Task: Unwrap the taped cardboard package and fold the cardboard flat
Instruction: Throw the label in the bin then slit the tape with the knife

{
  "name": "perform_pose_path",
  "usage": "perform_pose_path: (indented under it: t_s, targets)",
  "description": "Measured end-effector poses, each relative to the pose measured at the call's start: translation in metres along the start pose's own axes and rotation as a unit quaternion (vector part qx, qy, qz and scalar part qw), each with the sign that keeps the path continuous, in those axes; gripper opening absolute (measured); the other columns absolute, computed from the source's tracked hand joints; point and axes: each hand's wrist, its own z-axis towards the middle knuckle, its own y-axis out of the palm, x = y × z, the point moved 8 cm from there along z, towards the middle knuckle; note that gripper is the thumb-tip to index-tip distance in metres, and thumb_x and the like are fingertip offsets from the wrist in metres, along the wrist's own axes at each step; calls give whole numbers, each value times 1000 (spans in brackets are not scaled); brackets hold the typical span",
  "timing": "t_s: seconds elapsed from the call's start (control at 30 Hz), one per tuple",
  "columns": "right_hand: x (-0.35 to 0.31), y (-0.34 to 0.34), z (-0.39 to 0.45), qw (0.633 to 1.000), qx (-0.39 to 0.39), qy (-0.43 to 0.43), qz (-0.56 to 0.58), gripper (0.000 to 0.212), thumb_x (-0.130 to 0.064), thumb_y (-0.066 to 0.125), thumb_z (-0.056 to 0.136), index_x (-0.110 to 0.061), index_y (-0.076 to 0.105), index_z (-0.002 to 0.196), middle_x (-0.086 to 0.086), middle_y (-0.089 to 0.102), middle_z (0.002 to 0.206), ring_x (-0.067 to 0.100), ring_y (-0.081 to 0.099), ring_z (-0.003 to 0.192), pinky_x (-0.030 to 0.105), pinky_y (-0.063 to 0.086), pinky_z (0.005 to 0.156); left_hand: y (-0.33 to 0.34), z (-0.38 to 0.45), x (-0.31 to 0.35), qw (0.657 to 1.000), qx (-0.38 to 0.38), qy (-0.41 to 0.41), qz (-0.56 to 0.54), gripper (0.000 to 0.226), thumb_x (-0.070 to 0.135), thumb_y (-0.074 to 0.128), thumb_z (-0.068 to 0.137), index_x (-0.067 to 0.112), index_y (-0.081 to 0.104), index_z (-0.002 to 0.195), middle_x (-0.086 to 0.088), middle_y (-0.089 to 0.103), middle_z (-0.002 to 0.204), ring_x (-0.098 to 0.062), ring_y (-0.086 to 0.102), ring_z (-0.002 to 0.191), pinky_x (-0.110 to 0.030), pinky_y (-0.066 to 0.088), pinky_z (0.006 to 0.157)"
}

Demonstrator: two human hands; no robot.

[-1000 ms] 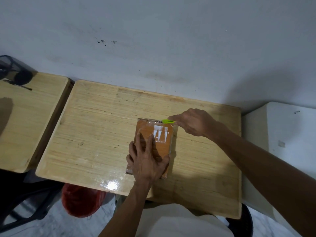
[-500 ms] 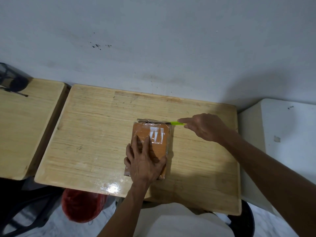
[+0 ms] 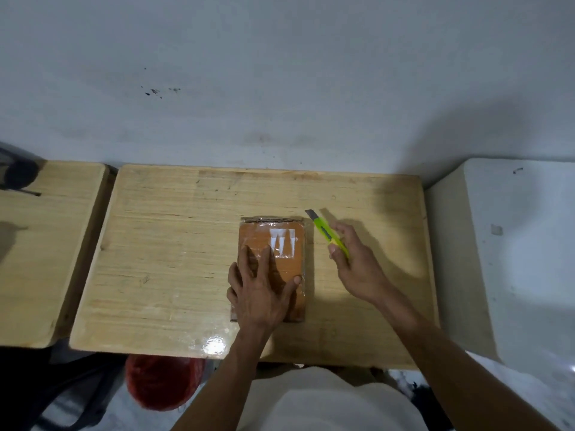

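The taped cardboard package (image 3: 281,253) lies flat on the wooden table (image 3: 174,250), a little right of the middle and closer to the front edge than to the back edge, with its long sides running from front to back. It is brown, shiny with clear tape, and has a white label (image 3: 282,243) near its far end. The left hand (image 3: 259,293) rests on the near half of the package, open, with fingers spread and the palm pressing down. The right hand (image 3: 357,269) is above the table just beside the right side of the package, closed around a green utility knife (image 3: 326,233); the blade points to the back edge and does not touch the package.
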Motion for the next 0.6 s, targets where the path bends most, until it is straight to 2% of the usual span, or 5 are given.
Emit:
perform_pose_path:
  t_s: [0.07, 0.17, 0.3, 0.5, 0.6]
  targets:
    - [-2, 12, -14, 999, 32, 16, 29, 44, -33, 47, 102, -38, 30, 142, -3, 62, 93, 9, 57, 66, 29, 46, 59, -2, 2, 0, 1000, -7, 6, 5, 91, 82, 50, 76, 44, 19, 153, 4, -6, 165, -34, 7, 146, -62, 29, 109]
    - [-2, 29, -36, 991, 87, 45, 88, 52, -36, 53, 99, -36, 31, 146, -13, 57, 116, 4, 59, 87, 19, 47, 67, -4, 5, 0, 1000, -19, 22, 9, 86, 75, 55, 79, 43, 22, 152, 6, -6, 164, -33, 7, 145, -61, 31, 109]
    - [-2, 47, -67, 972, 173, 77, 141, 58, -39, 64, 91, -38, 40, 144, -9, 68, 108, 3, 66, 90, 27, 59, 74, -10, 11, -1, 998, -31, 58, 10, 85, 71, 58, 80, 42, 22, 152, 3, -3, 165, -34, 7, 146, -61, 29, 110]
    - [-11, 86, -103, 945, 251, 158, 139, 70, -50, 69, 85, -33, 41, 147, -14, 63, 123, 4, 60, 105, 21, 46, 91, -33, 54, 8, 980, -49, 179, 66, 95, 84, 41, 72, 41, 18, 153, -4, 1, 166, -36, 5, 149, -61, 18, 114]
    - [-11, 116, -115, 921, 267, 224, 174, 81, -57, 67, 82, -36, 31, 151, -5, 65, 120, 16, 63, 107, 35, 52, 93, -35, 80, 18, 955, -94, 243, 144, 100, 88, 43, 73, 40, 14, 155, -5, 2, 167, -35, -1, 151, -64, 6, 116]
